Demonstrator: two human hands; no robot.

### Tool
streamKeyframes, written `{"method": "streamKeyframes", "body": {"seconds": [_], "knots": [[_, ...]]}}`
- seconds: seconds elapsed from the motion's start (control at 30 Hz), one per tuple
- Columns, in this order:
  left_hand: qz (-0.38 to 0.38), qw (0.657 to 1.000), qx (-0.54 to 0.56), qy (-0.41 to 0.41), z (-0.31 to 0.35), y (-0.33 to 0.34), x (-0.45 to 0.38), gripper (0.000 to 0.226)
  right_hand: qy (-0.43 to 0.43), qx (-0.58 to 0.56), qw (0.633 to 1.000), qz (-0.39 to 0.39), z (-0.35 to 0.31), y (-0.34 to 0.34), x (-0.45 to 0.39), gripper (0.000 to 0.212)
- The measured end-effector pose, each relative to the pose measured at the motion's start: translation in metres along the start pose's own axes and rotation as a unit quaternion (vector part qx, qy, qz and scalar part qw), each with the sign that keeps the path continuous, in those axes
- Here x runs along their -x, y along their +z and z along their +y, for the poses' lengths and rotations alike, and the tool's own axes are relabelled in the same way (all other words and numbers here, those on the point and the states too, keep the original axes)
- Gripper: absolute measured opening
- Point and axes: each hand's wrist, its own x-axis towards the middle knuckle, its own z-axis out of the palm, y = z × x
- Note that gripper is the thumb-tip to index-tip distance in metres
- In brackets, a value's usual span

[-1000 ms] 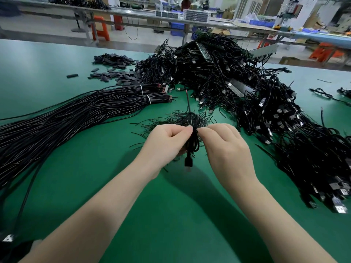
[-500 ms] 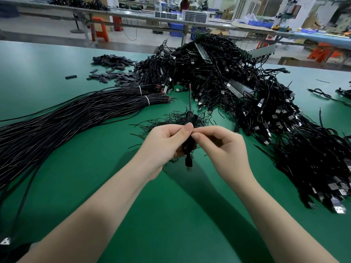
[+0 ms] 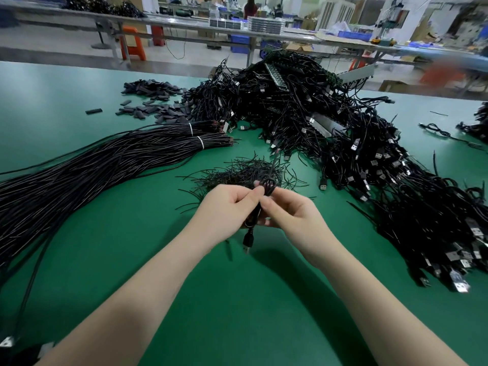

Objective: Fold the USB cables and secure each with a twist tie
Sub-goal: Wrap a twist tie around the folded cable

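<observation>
A folded black USB cable (image 3: 250, 235) hangs upright between my hands, its plug pointing down toward the green table. My left hand (image 3: 227, 207) grips the bundle's middle with curled fingers. My right hand (image 3: 290, 212) pinches the thin black twist tie (image 3: 272, 167) at the bundle's top, where its free end sticks up and looks blurred. Right behind my hands lies a loose heap of black twist ties (image 3: 237, 174). A big tangle of USB cables (image 3: 330, 133) fills the middle and right of the table.
Long straight black cables (image 3: 79, 170), bound in bundles with white ties, stretch across the left. Small dark flat pieces (image 3: 153, 101) are scattered at the far left. The green table (image 3: 237, 299) shows bare near me. Other workbenches stand behind.
The tie's upright free end has tilted and shortened at the bundle's top. My right hand has turned, its palm side now facing me. The bundle stays in place.
</observation>
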Motion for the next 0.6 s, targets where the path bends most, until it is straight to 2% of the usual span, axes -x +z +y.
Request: {"method": "streamKeyframes", "body": {"seconds": [0.07, 0.17, 0.23, 0.27, 0.3, 0.33, 0.4, 0.43, 0.5, 0.53, 0.6], "knots": [[0.008, 0.998, -0.057, -0.017, -0.005, 0.004, -0.001, 0.044, -0.007, 0.048, 0.999, 0.015, 0.002, 0.002, 0.0, 0.011], [0.022, 0.999, -0.029, -0.039, -0.007, 0.011, 0.0, 0.051, -0.015, 0.058, 0.993, 0.098, -0.008, -0.004, 0.001, 0.012], [0.068, 0.997, -0.001, -0.02, -0.011, 0.015, 0.0, 0.031, -0.02, 0.071, 0.985, 0.158, -0.025, -0.024, 0.003, 0.013], [0.097, 0.995, -0.01, 0.003, -0.014, 0.015, 0.001, 0.023, -0.035, 0.122, 0.974, 0.189, -0.035, -0.039, 0.004, 0.016], [0.124, 0.992, -0.027, 0.028, -0.017, 0.014, 0.003, 0.02, -0.059, 0.217, 0.949, 0.222, -0.044, -0.059, 0.006, 0.022], [0.147, 0.987, -0.042, 0.048, -0.02, 0.012, 0.004, 0.02, -0.083, 0.338, 0.902, 0.254, -0.053, -0.081, 0.008, 0.027], [0.188, 0.977, -0.059, 0.076, -0.03, 0.007, 0.005, 0.022, -0.092, 0.546, 0.772, 0.314, -0.069, -0.126, 0.011, 0.033], [0.206, 0.972, -0.069, 0.089, -0.036, 0.004, 0.004, 0.023, -0.074, 0.599, 0.725, 0.332, -0.074, -0.147, 0.014, 0.032], [0.241, 0.96, -0.094, 0.111, -0.046, -0.003, 0.002, 0.025, -0.001, 0.657, 0.67, 0.344, -0.075, -0.178, 0.02, 0.027], [0.256, 0.954, -0.102, 0.116, -0.049, -0.008, 0.001, 0.027, 0.065, 0.683, 0.648, 0.331, -0.072, -0.187, 0.024, 0.027], [0.283, 0.946, -0.103, 0.118, -0.053, -0.015, 0.001, 0.031, 0.226, 0.713, 0.609, 0.266, -0.06, -0.195, 0.03, 0.042]]}}
